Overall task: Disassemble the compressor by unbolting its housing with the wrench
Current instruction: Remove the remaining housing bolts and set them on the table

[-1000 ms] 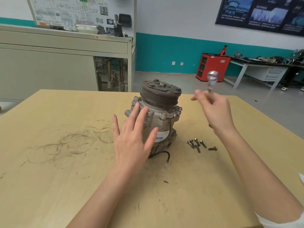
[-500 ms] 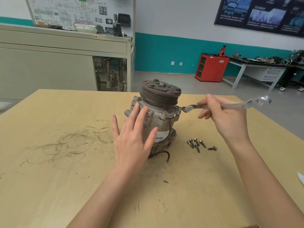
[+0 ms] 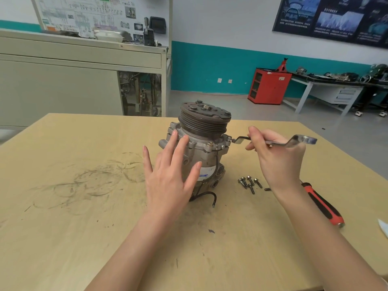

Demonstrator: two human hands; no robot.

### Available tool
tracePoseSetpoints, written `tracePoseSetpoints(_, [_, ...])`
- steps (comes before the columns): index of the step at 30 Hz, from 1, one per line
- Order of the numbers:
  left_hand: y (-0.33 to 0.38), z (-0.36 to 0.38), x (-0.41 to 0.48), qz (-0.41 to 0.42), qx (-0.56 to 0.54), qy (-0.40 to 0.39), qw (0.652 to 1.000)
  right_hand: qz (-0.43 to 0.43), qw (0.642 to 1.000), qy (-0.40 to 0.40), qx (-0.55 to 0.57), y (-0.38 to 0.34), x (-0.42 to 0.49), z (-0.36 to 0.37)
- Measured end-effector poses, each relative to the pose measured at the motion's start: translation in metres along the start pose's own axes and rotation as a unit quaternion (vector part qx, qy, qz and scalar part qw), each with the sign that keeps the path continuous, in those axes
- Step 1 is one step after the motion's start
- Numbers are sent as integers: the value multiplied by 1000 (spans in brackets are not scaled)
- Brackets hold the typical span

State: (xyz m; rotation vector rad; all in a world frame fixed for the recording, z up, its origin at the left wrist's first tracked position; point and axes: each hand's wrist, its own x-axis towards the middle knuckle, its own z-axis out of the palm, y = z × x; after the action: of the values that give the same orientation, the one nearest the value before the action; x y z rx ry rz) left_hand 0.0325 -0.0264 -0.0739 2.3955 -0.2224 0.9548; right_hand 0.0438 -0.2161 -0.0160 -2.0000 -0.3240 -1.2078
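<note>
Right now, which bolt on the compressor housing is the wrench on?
The bolt at the flange's far right edge, where the wrench tip meets it; the other flange bolts toward the front stand bare.

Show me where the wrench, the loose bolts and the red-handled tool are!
wrench (image 3: 280, 143): head view, on the bare shank near its ring end.
loose bolts (image 3: 250, 181): head view, on a middle bolt of the cluster.
red-handled tool (image 3: 323, 205): head view, on the middle of its handle.
</note>
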Motion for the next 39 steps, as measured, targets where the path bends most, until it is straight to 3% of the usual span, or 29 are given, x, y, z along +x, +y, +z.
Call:
tracePoseSetpoints(7, [1,2,-1,-4,-2,-5,1000,-58,997,-42,-31,-13,10,6])
tracePoseSetpoints(11, [2,2,-1,-4,-2,-5,1000,-161,975,-47,-144,-24,9,15])
tracePoseSetpoints(14, [1,3,-2,-2,-4,-2,1000,-192,968,-57,-153,-25,3,18])
tracePoseSetpoints(16, [1,4,-2,-1,-5,0,1000,-140,984,-63,-89,-17,1,12])
tracePoseSetpoints(18, [0,4,-2,1,-5,5,1000,-26,996,-74,31,-3,0,3])
tracePoseSetpoints(22, [-1,5,-2,5,-4,17,1000,130,962,-136,198,35,5,-12])
tracePoseSetpoints(24, [-1,6,-2,6,-2,23,1000,221,906,-178,313,54,15,-12])
tracePoseSetpoints(27, [-1,7,-2,9,1,24,1000,365,778,-221,461,81,33,-3])
tracePoseSetpoints(30, [-2,6,-1,14,1,28,1000,426,681,-266,533,96,49,19])
tracePoseSetpoints(34, [-3,7,-1,20,9,34,999,417,671,-300,535,98,62,56])
tracePoseSetpoints(39, [-4,7,-2,24,14,35,999,414,711,-307,478,96,66,91])
